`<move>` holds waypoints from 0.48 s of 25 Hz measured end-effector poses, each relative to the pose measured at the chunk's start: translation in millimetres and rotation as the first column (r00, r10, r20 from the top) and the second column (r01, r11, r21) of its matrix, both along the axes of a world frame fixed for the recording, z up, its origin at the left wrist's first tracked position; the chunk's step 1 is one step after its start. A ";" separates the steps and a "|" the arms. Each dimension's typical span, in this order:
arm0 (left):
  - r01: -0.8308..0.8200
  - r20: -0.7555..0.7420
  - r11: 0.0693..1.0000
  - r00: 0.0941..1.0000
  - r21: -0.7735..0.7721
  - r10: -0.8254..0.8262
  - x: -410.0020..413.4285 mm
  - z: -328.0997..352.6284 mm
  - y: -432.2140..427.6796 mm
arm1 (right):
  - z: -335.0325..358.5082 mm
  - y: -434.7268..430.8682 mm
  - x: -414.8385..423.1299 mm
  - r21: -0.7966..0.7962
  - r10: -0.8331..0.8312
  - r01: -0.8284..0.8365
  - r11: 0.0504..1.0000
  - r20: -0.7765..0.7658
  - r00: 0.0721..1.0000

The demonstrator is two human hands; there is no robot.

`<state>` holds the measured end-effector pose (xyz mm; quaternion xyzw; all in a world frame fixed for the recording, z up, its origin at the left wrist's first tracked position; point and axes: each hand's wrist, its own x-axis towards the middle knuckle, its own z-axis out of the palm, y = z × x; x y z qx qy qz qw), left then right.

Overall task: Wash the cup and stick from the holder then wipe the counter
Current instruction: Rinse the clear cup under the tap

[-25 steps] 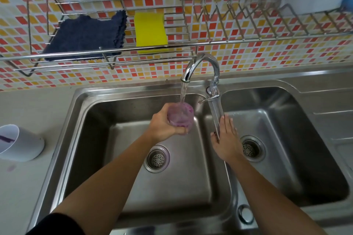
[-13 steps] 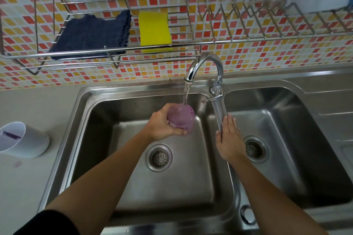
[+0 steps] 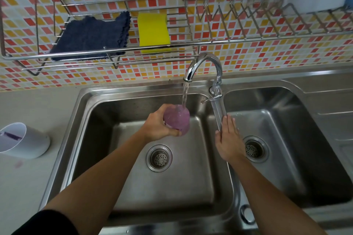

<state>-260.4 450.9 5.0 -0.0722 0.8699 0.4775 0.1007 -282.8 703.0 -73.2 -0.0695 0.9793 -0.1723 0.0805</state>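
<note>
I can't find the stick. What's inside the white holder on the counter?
A purple stick lies inside the white holder. The holder's wall hides its deeper part, so anything more there cannot be seen.

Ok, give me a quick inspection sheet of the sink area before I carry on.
Surface: grey counter with a purple smear; double steel sink.
Job's things: purple cup under the running faucet; stick inside the white holder on the counter.
Clutter: nothing seen.
Grippers: left hand grips the cup; right hand lies flat on the sink divider.
Cables: nothing seen.
Surroundings: tiled wall; wire rack holding a dark blue cloth and a yellow sponge.
</note>
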 end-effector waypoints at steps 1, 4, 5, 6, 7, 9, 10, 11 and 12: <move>0.000 -0.001 1.000 1.000 -0.002 0.000 0.1 0.1 0.1 | 0.2 0.1 0.2 -0.002 -0.001 0.001 1.000 0.002 1.000; 0.017 0.004 1.000 1.000 -0.003 -0.017 0.8 0.1 -0.6 | -0.5 0.1 0.4 -0.005 0.003 -0.003 1.000 0.009 1.000; 0.011 0.002 1.000 1.000 -0.005 -0.011 0.9 0.1 -0.7 | -0.9 0.0 0.2 -0.007 0.004 -0.004 1.000 0.001 1.000; -0.001 -0.001 1.000 1.000 -0.005 0.001 1.5 0.3 -0.6 | -0.8 0.3 -0.1 -0.018 0.003 -0.003 1.000 -0.009 1.000; -0.014 -0.002 1.000 1.000 0.000 0.014 2.1 0.4 -0.5 | -0.3 0.6 -0.2 -0.045 0.002 -0.002 0.999 -0.015 1.000; -0.021 -0.011 1.000 1.000 0.015 0.021 2.6 0.7 -1.2 | 3.7 1.2 0.3 -0.179 -0.034 0.030 0.983 -0.016 0.999; -0.016 -0.016 1.000 1.000 0.013 0.016 2.5 1.7 -1.5 | 6.6 1.7 -0.3 -0.273 -0.075 0.067 0.960 -0.017 0.997; -0.011 -0.021 1.000 1.000 0.007 0.011 1.8 2.8 -1.9 | 10.5 2.7 -2.5 -0.355 -0.121 0.102 0.929 -0.030 0.992; -0.009 -0.022 1.000 1.000 0.004 0.009 0.8 3.1 -3.2 | 14.8 2.8 -7.1 -0.403 -0.157 0.119 0.907 -0.062 0.986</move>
